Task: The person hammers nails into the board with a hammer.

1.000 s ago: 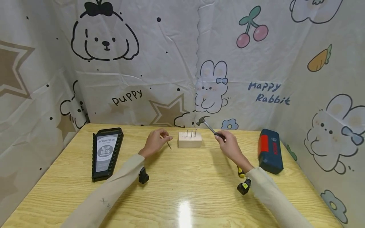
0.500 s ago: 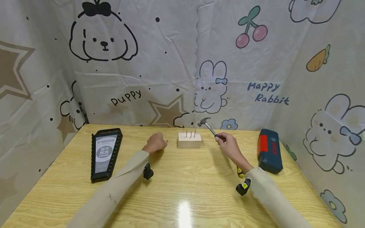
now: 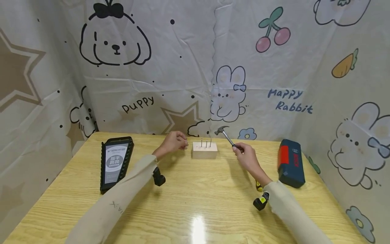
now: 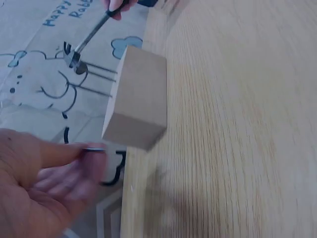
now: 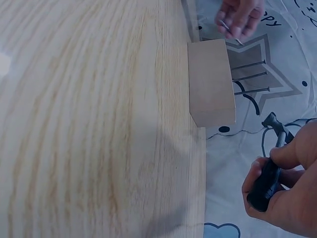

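Near the back of the table stands a pale wooden block (image 3: 204,154), with three nails (image 5: 250,76) upright in its top. My left hand (image 3: 173,142) is just left of the block, above the tabletop, and pinches another nail (image 4: 94,149) between thumb and fingers. In the right wrist view that nail slants beside the block's far end. My right hand (image 3: 247,157) grips the black handle of a claw hammer (image 3: 226,134) to the right of the block. The hammer's head (image 4: 73,57) is raised, close to the standing nails but apart from them.
A black wrench-set case (image 3: 114,162) lies at the left of the table. On the right is a dark blue and red Bosch case (image 3: 290,163). A yellow and black object (image 3: 258,185) lies partly hidden under the right wrist. Printed cloth (image 3: 137,81) hangs behind the table.
My left hand first turned palm down, hiding its nail, then rose and turned back toward the block, ending nearer to it. My right hand and the hammer have hardly moved.
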Action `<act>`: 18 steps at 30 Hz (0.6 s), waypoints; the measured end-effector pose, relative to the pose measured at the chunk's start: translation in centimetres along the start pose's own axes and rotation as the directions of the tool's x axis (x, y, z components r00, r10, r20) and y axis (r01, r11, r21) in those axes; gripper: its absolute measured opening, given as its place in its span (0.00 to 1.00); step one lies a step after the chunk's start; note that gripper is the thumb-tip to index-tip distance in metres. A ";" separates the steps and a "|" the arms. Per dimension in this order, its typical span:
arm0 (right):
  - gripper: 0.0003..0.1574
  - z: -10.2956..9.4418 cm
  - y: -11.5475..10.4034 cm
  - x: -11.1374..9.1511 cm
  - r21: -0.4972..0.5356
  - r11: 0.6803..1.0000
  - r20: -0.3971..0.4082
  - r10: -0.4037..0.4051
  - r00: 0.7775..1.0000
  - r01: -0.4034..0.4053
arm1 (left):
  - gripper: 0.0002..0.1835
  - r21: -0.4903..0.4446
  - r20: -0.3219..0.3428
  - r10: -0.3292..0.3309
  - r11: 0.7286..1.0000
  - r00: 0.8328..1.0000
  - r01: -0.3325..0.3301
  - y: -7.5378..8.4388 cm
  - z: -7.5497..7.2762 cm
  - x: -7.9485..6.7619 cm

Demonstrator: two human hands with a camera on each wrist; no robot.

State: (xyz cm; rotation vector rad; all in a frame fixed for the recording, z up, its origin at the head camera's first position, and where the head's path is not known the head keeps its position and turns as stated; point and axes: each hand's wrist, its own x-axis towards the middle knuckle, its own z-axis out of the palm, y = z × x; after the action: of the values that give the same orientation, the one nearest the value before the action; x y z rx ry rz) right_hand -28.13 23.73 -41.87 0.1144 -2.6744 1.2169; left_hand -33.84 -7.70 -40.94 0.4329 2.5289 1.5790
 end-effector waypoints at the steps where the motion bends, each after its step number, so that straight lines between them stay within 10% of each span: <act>1: 0.17 -0.1 0.0 0.0 0.000 1.000 -0.004 -0.001 1.000 0.001 | 0.12 -0.055 -0.025 0.031 0.998 0.999 -0.032 0.1 0.3 0.1; 10: 0.14 0.6 -0.8 -0.5 0.024 0.994 -0.085 -0.106 0.991 0.108 | 0.15 -0.252 -0.234 0.177 0.939 0.956 -0.236 -0.2 4.3 1.2; 18: 0.15 0.9 -1.8 -0.8 0.027 0.985 -0.069 -0.169 0.983 0.172 | 0.10 -0.191 -0.274 0.249 0.933 0.929 -0.306 -0.9 6.3 1.3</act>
State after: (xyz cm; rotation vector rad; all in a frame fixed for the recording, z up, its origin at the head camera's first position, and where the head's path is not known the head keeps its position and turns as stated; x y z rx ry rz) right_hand -27.19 21.88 -41.28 0.2965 -2.5289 1.1903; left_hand -33.56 -2.27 -44.50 0.6268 2.4958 2.1265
